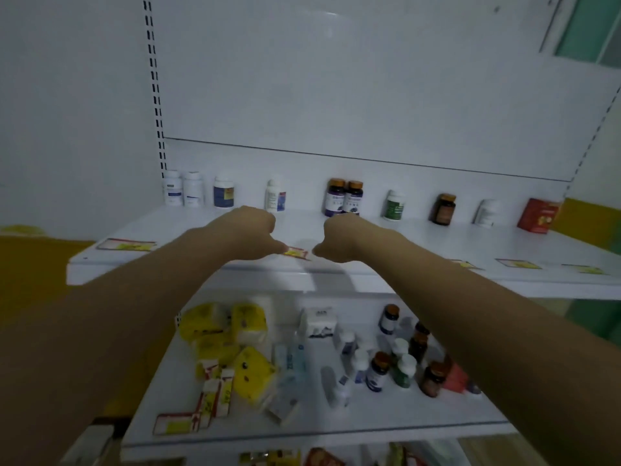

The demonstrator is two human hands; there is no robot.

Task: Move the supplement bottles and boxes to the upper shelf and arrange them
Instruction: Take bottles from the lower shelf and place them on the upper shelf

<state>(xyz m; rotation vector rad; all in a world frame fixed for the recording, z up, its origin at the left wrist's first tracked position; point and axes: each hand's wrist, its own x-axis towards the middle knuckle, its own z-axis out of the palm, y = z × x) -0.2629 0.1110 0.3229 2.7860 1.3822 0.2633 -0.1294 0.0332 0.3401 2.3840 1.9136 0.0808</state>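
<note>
Bottles (343,196) in a row at the back of the upper shelf (437,243), red box (537,215) at the right end. Loose bottles (378,371) on the lower shelf (336,422). Arms outstretched; left hand (248,230) and right hand (342,237) fisted above the upper shelf's front edge, thumbs facing, apparently empty.

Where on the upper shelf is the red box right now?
In the head view, the red box stands at the far right end of the back row on the upper shelf, just right of a white bottle.
</note>
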